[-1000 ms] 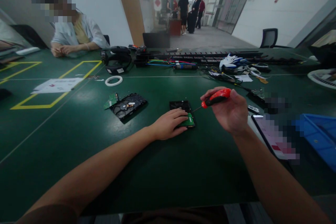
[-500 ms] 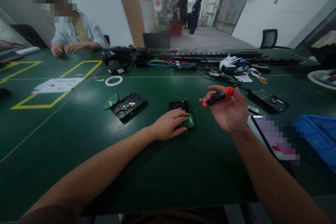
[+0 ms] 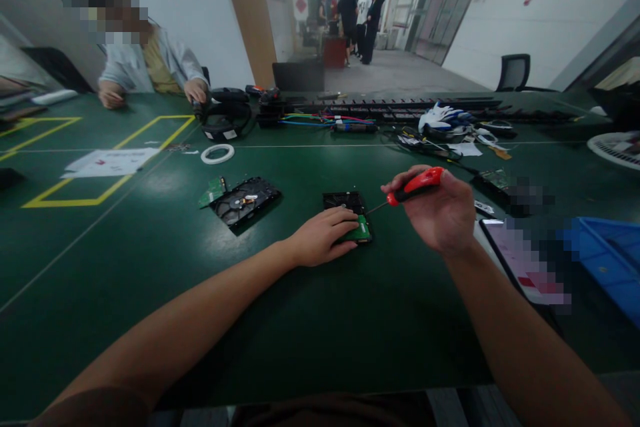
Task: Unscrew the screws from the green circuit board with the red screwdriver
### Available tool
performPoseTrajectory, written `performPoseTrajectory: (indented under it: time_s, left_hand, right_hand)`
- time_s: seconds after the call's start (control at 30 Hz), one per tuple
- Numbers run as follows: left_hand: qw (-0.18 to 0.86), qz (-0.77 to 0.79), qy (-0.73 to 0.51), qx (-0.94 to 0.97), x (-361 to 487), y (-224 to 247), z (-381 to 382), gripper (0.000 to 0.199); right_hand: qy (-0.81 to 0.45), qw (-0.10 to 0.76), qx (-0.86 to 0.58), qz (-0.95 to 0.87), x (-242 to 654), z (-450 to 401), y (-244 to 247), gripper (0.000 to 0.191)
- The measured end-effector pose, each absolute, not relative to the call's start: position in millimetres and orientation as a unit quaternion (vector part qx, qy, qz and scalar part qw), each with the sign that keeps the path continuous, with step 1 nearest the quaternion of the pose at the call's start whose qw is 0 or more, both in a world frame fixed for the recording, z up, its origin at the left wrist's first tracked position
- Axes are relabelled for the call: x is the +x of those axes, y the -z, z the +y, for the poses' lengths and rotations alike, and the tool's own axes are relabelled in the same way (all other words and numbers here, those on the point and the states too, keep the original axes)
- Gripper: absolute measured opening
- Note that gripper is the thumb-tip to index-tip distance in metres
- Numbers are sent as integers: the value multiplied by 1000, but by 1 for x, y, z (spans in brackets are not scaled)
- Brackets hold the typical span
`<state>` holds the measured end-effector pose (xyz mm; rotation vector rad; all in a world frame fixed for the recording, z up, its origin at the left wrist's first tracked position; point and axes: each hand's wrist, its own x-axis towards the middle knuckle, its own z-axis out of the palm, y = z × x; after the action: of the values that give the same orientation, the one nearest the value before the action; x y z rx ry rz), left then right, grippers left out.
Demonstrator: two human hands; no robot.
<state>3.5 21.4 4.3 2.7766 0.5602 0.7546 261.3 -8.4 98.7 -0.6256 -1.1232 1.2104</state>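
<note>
A black hard drive [image 3: 356, 200] with a green circuit board [image 3: 361, 231] lies on the table in front of me. My left hand [image 3: 327, 235] holds it down, fingers across its top and thumb along the near side, hiding much of it. In my right hand [image 3: 437, 213] is a screwdriver [image 3: 424, 179] with a red and black handle, gripped between fingers and palm. Its thin shaft slants down to the left, and the tip meets the right side of the drive by the board. I cannot tell exactly where the tip sits.
Left of the drive lie an opened hard drive [image 3: 247, 203] and a loose green board [image 3: 213, 192]. A tape roll [image 3: 217, 154] is behind them. To the right are another drive [image 3: 505, 190], a phone [image 3: 520, 260] and a blue bin [image 3: 605, 267]. A person [image 3: 150, 67] sits across the table.
The screwdriver handle has turned in my right hand, with more red facing me now. My left hand and the drive stay put. The person across has moved one hand toward the black headset-like object.
</note>
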Motion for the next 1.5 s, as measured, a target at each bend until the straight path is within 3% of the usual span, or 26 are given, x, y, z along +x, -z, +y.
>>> performPoseTrajectory:
  time_s: [0.27, 0.97, 1.17, 1.5]
  left_hand:
    - [108, 192, -259, 940, 4, -4, 22, 42]
    - [110, 191, -259, 940, 4, -5, 22, 43]
    - [113, 190, -261, 940, 3, -2, 22, 43]
    - [108, 187, -264, 940, 4, -2, 22, 41]
  right_hand:
    - [-523, 623, -292, -503, 259, -10, -101, 73]
    - [-518, 624, -282, -513, 263, -9, -95, 30]
    - [-508, 631, -291, -508, 260, -11, -98, 40]
    - [-527, 632, -265, -502, 260, -10, -99, 35]
